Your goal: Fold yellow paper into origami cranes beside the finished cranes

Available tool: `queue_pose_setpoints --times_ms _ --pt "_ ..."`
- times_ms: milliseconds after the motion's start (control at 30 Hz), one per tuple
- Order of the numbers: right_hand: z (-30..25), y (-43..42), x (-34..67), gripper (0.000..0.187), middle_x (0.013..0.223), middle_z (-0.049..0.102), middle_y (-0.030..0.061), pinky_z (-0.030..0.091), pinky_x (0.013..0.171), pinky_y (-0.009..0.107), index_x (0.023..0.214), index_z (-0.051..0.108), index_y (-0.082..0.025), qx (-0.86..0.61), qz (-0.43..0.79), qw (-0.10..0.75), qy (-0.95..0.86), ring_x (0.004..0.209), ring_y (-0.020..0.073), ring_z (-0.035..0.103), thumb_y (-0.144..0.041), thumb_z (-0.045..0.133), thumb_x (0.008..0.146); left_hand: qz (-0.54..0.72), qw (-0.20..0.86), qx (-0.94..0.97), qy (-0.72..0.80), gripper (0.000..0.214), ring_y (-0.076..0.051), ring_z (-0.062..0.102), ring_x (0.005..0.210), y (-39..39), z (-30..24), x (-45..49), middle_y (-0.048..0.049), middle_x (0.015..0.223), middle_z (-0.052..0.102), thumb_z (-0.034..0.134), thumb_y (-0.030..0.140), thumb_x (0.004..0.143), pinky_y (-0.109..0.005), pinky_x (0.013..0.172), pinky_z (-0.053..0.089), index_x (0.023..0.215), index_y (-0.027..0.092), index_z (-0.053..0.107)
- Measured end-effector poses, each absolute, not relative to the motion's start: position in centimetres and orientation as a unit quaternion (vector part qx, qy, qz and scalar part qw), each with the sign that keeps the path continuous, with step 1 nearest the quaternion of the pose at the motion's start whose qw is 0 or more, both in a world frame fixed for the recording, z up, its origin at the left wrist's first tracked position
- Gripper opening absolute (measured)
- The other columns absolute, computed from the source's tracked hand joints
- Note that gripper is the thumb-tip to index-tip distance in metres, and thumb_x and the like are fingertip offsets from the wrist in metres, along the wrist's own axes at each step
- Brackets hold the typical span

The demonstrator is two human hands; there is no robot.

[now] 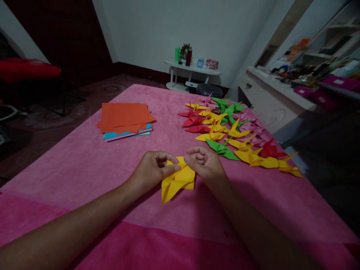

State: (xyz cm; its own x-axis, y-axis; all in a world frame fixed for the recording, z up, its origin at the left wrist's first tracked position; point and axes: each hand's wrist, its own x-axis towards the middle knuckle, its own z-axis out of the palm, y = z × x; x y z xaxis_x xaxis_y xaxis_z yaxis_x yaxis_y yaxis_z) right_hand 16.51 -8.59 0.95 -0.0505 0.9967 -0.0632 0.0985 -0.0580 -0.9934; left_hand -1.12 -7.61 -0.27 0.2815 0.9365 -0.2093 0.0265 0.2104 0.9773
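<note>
A yellow sheet of origami paper [184,176], partly folded with a loose flap hanging toward me, is held between both hands over the pink cloth. My left hand [156,165] pinches its upper left edge between thumb and fingers. My right hand [206,163] grips the upper right edge, thumb on top and fingers curled behind. Just right of my right hand lies a green paper crane [222,149]. Beyond it spread several folded cranes in yellow, red, green and pink, among them a yellow crane [251,156] and a red crane [192,120].
A stack of square paper [125,117], orange on top with blue below, lies at the back left of the pink-covered table [84,157]. Behind stands a white side table [194,67] with bottles. A cluttered white dresser [270,97] is at the right, a red seat [28,69] at the left.
</note>
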Motion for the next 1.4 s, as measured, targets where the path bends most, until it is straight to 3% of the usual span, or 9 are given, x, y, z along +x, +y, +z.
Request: queue_pose_setpoints --times_ms 133,233,400,633,733,900,1133,1267,1400 --pt "0.7 -8.7 16.3 0.020 0.060 0.060 -0.0001 0.044 0.051 0.025 0.068 0.059 -0.018 -0.546 0.486 0.426 -0.533 0.054 0.0138 0.056 -0.034 0.070 0.068 0.360 0.637 0.511 0.451 0.029 -0.012 0.063 0.057 -7.2 0.0 -1.4 -0.0008 0.067 0.067 0.080 0.027 0.062 -0.022 0.054 0.048 0.083 0.012 0.066" --pt "1.0 -8.6 16.6 0.019 0.060 0.057 -0.0004 0.041 0.049 0.023 0.068 0.060 -0.016 -0.544 0.460 0.435 -0.551 0.052 0.0121 0.052 -0.033 0.067 0.070 0.350 0.663 0.502 0.432 0.029 -0.010 0.062 0.059 -6.8 0.3 -1.8 0.0003 0.067 0.066 0.079 0.022 0.061 -0.020 0.058 0.048 0.085 0.012 0.065" --pt "1.3 -8.8 16.4 0.019 0.060 0.055 -0.0022 0.036 0.046 0.021 0.069 0.058 -0.017 -0.546 0.462 0.361 -0.599 0.052 0.0104 0.047 -0.033 0.068 0.069 0.339 0.664 0.520 0.417 0.027 -0.007 0.059 0.057 -6.5 0.1 -2.0 0.0014 0.064 0.064 0.078 0.020 0.063 -0.018 0.057 0.045 0.084 0.011 0.064" --pt "1.5 -8.9 16.3 0.023 0.054 0.045 -0.0052 0.029 0.043 0.020 0.059 0.048 -0.019 -0.591 0.342 0.404 -0.609 0.048 0.0082 0.039 -0.031 0.066 0.069 0.346 0.678 0.508 0.402 0.029 -0.009 0.062 0.070 -6.7 1.1 -2.0 -0.0023 0.082 0.067 0.073 0.032 0.072 -0.020 0.066 0.047 0.091 0.012 0.063" --pt "1.6 -9.1 16.3 0.022 0.054 0.047 -0.0046 0.029 0.044 0.021 0.059 0.049 -0.019 -0.608 0.274 0.393 -0.633 0.049 0.0092 0.042 -0.030 0.064 0.071 0.314 0.686 0.537 0.378 0.035 -0.010 0.061 0.073 -7.0 1.7 -2.0 -0.0010 0.083 0.065 0.076 0.025 0.067 -0.021 0.067 0.047 0.096 0.013 0.060" --pt "1.7 -9.6 15.9 0.020 0.055 0.050 -0.0036 0.031 0.046 0.022 0.061 0.052 -0.020 -0.632 0.196 0.390 -0.640 0.049 0.0108 0.046 -0.033 0.061 0.074 0.331 0.598 0.598 0.419 0.030 -0.012 0.061 0.071 -7.5 1.1 -1.6 -0.0020 0.085 0.065 0.065 0.013 0.067 -0.024 0.065 0.047 0.097 0.014 0.060" --pt "1.2 -10.0 15.2 0.023 0.055 0.051 -0.0035 0.031 0.045 0.022 0.062 0.051 -0.021 -0.633 0.231 0.393 -0.626 0.049 0.0112 0.047 -0.035 0.062 0.075 0.343 0.466 0.664 0.473 0.023 -0.015 0.061 0.069 -7.8 0.5 -1.1 -0.0029 0.080 0.066 0.068 0.026 0.069 -0.024 0.060 0.046 0.090 0.017 0.063" --pt "1.1 -10.2 14.9 0.021 0.056 0.054 -0.0023 0.034 0.046 0.022 0.063 0.051 -0.021 -0.624 0.221 0.387 -0.642 0.050 0.0126 0.050 -0.034 0.061 0.077 0.317 0.387 0.712 0.492 0.019 -0.013 0.055 0.062 -7.6 0.3 -1.4 -0.0007 0.073 0.063 0.064 0.019 0.069 -0.022 0.054 0.039 0.088 0.018 0.064" --pt "1.2 -9.8 15.2 0.019 0.058 0.057 -0.0011 0.037 0.047 0.023 0.063 0.051 -0.021 -0.631 0.239 0.365 -0.642 0.052 0.0140 0.055 -0.033 0.061 0.076 0.323 0.370 0.721 0.488 0.028 -0.012 0.055 0.060 -7.5 0.1 -1.8 0.0001 0.072 0.065 0.058 0.010 0.066 -0.021 0.053 0.036 0.092 0.019 0.063"
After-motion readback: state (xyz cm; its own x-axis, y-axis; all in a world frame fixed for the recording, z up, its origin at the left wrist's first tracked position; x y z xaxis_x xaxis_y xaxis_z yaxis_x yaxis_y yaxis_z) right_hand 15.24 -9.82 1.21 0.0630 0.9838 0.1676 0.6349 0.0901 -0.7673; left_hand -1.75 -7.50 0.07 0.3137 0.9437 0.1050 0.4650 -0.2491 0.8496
